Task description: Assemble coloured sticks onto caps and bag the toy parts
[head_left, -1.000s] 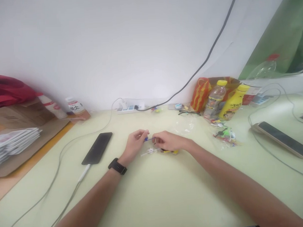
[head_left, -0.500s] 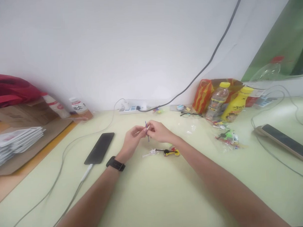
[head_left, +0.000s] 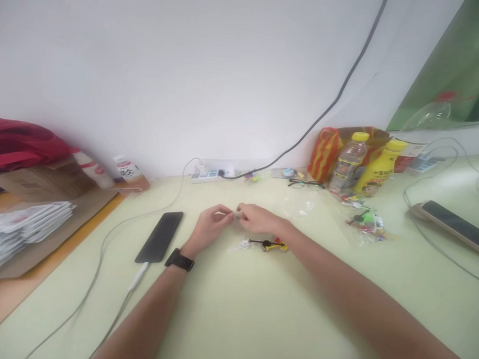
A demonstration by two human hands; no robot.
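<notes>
My left hand [head_left: 209, 226], with a black watch [head_left: 180, 259] on its wrist, is closed in a pinch between thumb and forefinger. My right hand [head_left: 258, 219] pinches from the other side, its fingers curled and almost meeting the left fingertips. Between them is a thin blue piece [head_left: 237, 216], small and blurred, mostly hidden by the fingers. Below my right hand, a joined row of small plastic parts [head_left: 267, 244] in white, black, yellow and red lies on the table, partly covered by my right wrist.
Left of my hands lies a phone [head_left: 159, 237] on a charging cable. At right are a plastic bag of coloured parts [head_left: 366, 222], two yellow-capped bottles [head_left: 380, 169] and another phone [head_left: 457, 227]. Glasses [head_left: 305, 184] and a power strip [head_left: 210, 175] sit near the wall.
The blue piece stood upright between my fingers and was plain to see; now little of it shows. My right hand has lowered slightly. The view has shifted a little.
</notes>
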